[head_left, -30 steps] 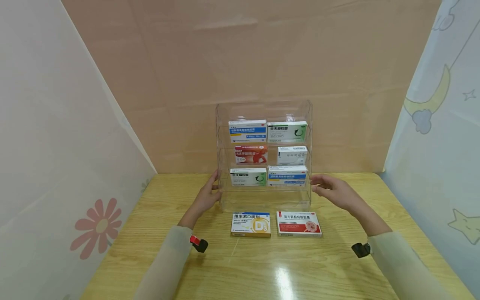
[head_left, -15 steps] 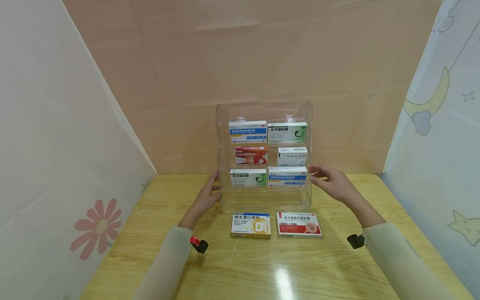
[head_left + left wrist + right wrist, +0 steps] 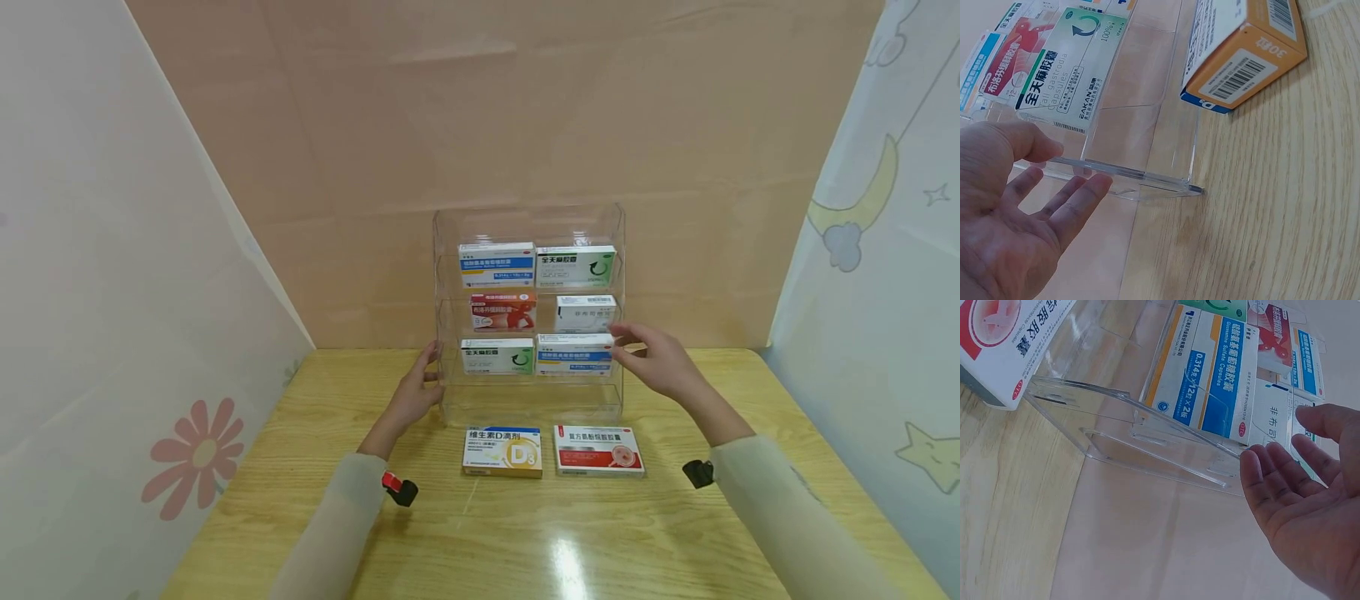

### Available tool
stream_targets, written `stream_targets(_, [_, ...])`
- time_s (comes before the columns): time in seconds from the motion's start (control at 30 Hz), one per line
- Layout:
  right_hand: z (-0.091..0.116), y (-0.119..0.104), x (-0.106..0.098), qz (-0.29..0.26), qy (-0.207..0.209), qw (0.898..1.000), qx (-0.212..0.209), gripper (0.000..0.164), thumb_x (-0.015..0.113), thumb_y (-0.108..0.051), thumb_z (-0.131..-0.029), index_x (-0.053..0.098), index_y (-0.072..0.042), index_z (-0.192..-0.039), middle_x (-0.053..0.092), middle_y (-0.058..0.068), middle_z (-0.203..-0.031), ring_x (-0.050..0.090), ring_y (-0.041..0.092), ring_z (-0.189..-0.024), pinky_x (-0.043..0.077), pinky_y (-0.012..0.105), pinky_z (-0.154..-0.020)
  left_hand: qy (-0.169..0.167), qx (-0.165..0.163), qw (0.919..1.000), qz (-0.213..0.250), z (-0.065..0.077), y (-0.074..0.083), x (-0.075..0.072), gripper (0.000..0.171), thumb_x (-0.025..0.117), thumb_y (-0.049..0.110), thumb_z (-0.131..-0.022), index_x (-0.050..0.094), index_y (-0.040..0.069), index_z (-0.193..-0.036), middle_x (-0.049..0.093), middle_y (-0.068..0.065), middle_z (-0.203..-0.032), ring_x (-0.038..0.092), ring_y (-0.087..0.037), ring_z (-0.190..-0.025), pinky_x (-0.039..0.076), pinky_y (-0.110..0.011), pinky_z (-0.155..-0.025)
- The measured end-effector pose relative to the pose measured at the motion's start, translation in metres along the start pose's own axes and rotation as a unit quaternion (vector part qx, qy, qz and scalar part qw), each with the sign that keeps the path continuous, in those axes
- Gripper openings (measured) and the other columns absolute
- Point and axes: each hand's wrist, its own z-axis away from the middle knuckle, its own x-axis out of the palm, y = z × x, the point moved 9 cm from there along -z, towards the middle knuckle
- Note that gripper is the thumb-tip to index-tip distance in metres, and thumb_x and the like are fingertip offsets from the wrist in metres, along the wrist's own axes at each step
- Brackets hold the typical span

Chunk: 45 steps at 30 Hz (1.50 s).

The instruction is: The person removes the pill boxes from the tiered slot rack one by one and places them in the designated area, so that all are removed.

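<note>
A clear plastic tiered display rack [image 3: 528,398] stands upright on the table, with medicine boxes in its upper tiers. My left hand [image 3: 411,398] holds its left side wall, thumb at the front edge and fingers along the outside in the left wrist view. My right hand [image 3: 663,362] is at the rack's right side, fingers loosely bent and gripping nothing. Its thumb and fingertips are near the blue-and-white capsule box [image 3: 574,355] and the small white box [image 3: 585,313]; contact with the side wall is unclear. Beside the blue-and-white box sits a green-and-white capsule box [image 3: 497,356].
A vitamin D box [image 3: 502,452] and a red-and-white capsule box [image 3: 598,451] lie on the wooden table [image 3: 517,533] before the rack. Higher tiers hold a red box [image 3: 503,312], another blue-and-white box [image 3: 497,265] and another green-and-white box [image 3: 575,267].
My right hand has shifted left and slightly up along the rack's right side, its fingertips now nearer the small white box. The left hand has stayed in place, and the boxes have not moved.
</note>
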Motion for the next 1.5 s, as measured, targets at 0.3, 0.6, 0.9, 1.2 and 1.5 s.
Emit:
stream_targets(0.3, [-0.008, -0.005, 0.009, 0.017, -0.002, 1.0, -0.013, 0.044, 0.062, -0.01, -0.099, 0.054, 0.003, -0.14, 0.06, 0.024, -0.136, 0.059, 0.04, -0.119, 0.055, 0.055, -0.092, 0.032, -0.013, 0.9993, 0.015, -0.009, -0.014, -0.001, 0.082, 0.059, -0.001, -0.093, 0.024, 0.027, -0.161, 0.036, -0.012, -0.16, 0.054, -0.037, -0.125, 0.059, -0.04, -0.082])
stream_targets(0.6, [-0.015, -0.013, 0.021, 0.065, -0.008, 0.998, -0.006, 0.044, 0.062, -0.013, -0.098, 0.057, 0.001, -0.139, 0.059, 0.023, -0.136, 0.057, 0.042, -0.121, 0.053, 0.057, -0.094, 0.04, -0.021, 0.9989, 0.013, -0.008, -0.011, -0.002, 0.076, 0.059, 0.005, -0.096, 0.025, 0.028, -0.16, 0.038, -0.011, -0.159, 0.056, -0.035, -0.123, 0.06, -0.037, -0.078])
stream_targets(0.9, [-0.021, -0.014, 0.034, 0.125, -0.029, 0.992, -0.007, 0.046, 0.066, -0.016, -0.096, 0.058, -0.004, -0.14, 0.055, 0.022, -0.143, 0.043, 0.043, -0.132, 0.039, 0.062, -0.107, 0.043, -0.019, 0.9988, 0.007, -0.008, -0.008, -0.002, 0.076, 0.058, 0.004, -0.096, 0.025, 0.026, -0.16, 0.04, -0.015, -0.157, 0.059, -0.034, -0.119, 0.06, -0.036, -0.075])
stream_targets(1.2, [-0.023, -0.014, 0.038, 0.169, 0.001, 0.985, -0.031, 0.041, 0.07, -0.014, -0.094, 0.065, -0.01, -0.134, 0.06, 0.019, -0.136, 0.044, 0.041, -0.121, 0.044, 0.058, -0.095, 0.038, -0.02, 0.999, -0.007, -0.009, -0.009, -0.001, 0.077, 0.056, -0.001, -0.096, 0.022, 0.024, -0.161, 0.037, -0.016, -0.158, 0.059, -0.034, -0.118, 0.059, -0.035, -0.075])
stream_targets(1.5, [-0.023, -0.019, 0.038, 0.185, 0.043, 0.98, -0.05, 0.037, 0.073, -0.009, -0.09, 0.069, -0.01, -0.128, 0.063, 0.016, -0.13, 0.046, 0.04, -0.117, 0.045, 0.054, -0.093, 0.04, -0.02, 0.9988, -0.018, -0.01, -0.011, -0.001, 0.08, 0.058, 0.0, -0.096, 0.021, 0.026, -0.162, 0.038, -0.014, -0.158, 0.059, -0.032, -0.116, 0.059, -0.033, -0.074])
